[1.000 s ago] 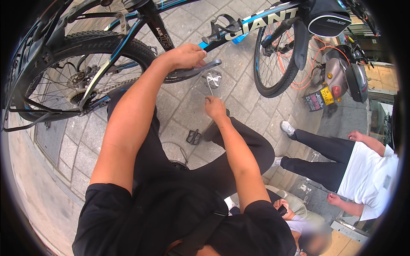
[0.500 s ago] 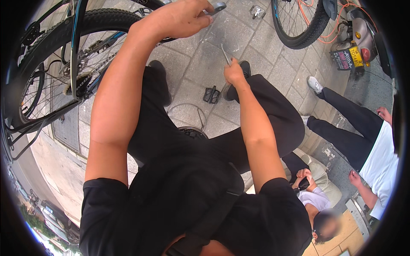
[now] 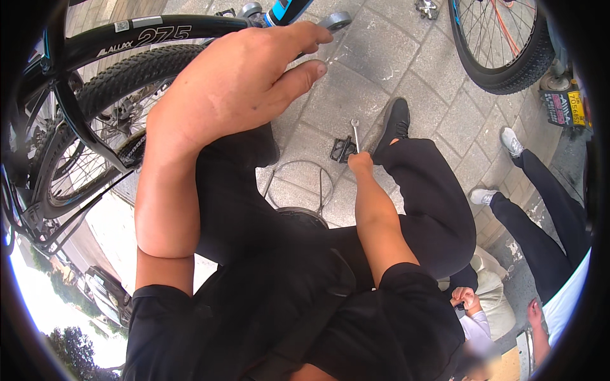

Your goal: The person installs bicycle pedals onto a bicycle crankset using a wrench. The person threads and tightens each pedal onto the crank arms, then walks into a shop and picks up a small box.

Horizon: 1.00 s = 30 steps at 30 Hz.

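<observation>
Your left hand reaches up to the bicycle frame, its fingers spread loosely toward the silver crank arm at the top edge; they close on nothing that you can see. Your right hand hangs low by your knee, curled tight around a small silver wrench that points up from the fist.

By the look of it, you are at the pedal-fitting stage: the tool is in hand, the crank is steadied. The next move calls for bringing the wrench up to the crank, with the loose black pedal lying on the paving just beside your right hand.

Count: one wrench, one pedal by your shoe, a second pedal farther off, two bicycle wheels in view.
</observation>
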Each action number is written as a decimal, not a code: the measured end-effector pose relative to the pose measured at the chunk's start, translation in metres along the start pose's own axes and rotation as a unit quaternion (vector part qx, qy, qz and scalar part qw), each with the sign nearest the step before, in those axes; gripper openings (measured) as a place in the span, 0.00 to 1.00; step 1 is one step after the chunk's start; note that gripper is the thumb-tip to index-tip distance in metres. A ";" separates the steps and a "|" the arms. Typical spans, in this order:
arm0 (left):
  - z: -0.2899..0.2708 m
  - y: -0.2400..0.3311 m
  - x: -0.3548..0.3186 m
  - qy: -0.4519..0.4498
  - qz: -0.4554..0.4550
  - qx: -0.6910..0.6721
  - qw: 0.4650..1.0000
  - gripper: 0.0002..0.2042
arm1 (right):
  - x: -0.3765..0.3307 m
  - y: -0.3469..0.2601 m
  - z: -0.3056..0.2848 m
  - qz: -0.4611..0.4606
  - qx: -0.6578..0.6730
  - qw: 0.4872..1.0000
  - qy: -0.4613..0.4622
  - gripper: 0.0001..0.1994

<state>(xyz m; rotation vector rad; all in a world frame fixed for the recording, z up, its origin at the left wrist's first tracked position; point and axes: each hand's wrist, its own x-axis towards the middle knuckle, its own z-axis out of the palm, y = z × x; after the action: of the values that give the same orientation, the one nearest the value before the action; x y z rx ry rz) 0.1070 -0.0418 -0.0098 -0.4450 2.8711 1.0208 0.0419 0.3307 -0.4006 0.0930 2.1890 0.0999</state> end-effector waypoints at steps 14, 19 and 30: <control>0.010 0.034 -0.022 -0.041 0.040 0.009 0.998 0.18 | -0.046 0.001 -0.015 -0.088 0.046 0.994 0.045 0.19; 0.016 0.040 -0.031 -0.079 0.048 0.074 0.993 0.17 | -0.030 0.017 -0.002 -0.058 0.022 0.997 0.056 0.21; 0.007 0.076 -0.038 -0.037 0.139 0.045 0.989 0.16 | -0.033 0.021 0.005 -0.164 0.162 0.973 0.029 0.27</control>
<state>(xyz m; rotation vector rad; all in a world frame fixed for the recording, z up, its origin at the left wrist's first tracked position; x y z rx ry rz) 0.1213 0.0283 0.0374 0.0012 2.9534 0.9130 0.0662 0.3483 -0.3748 -0.0914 2.2315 -0.4467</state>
